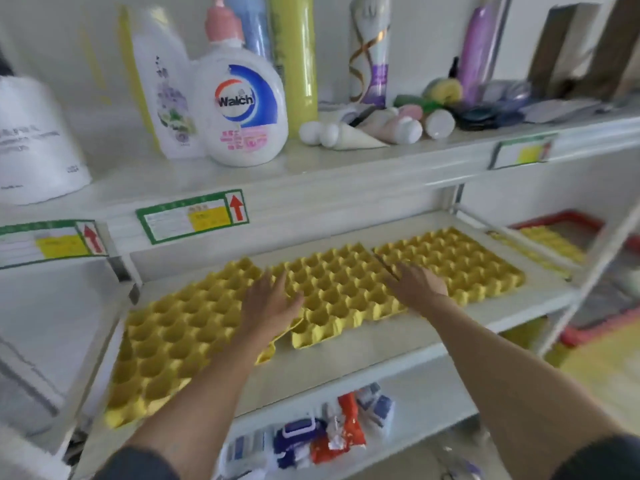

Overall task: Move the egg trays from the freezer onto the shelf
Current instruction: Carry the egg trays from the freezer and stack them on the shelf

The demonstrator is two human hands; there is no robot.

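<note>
Three yellow egg trays lie side by side on the white middle shelf [381, 344]: a left tray [173, 344], a middle tray [339, 292] and a right tray [460, 261]. My left hand [268, 304] rests flat, fingers spread, over the seam between the left and middle trays. My right hand [417, 284] lies flat on the seam between the middle and right trays. Neither hand grips anything. More yellow trays [550, 242] sit in a red-rimmed container [568, 218] at the far right.
The upper shelf [311, 174] carries a Walch bottle [242, 109], other bottles, spray cans and small toiletries. Price labels [192, 216] hang on its front edge. The lower shelf holds packets [332, 431]. A white upright post [595, 271] stands at right.
</note>
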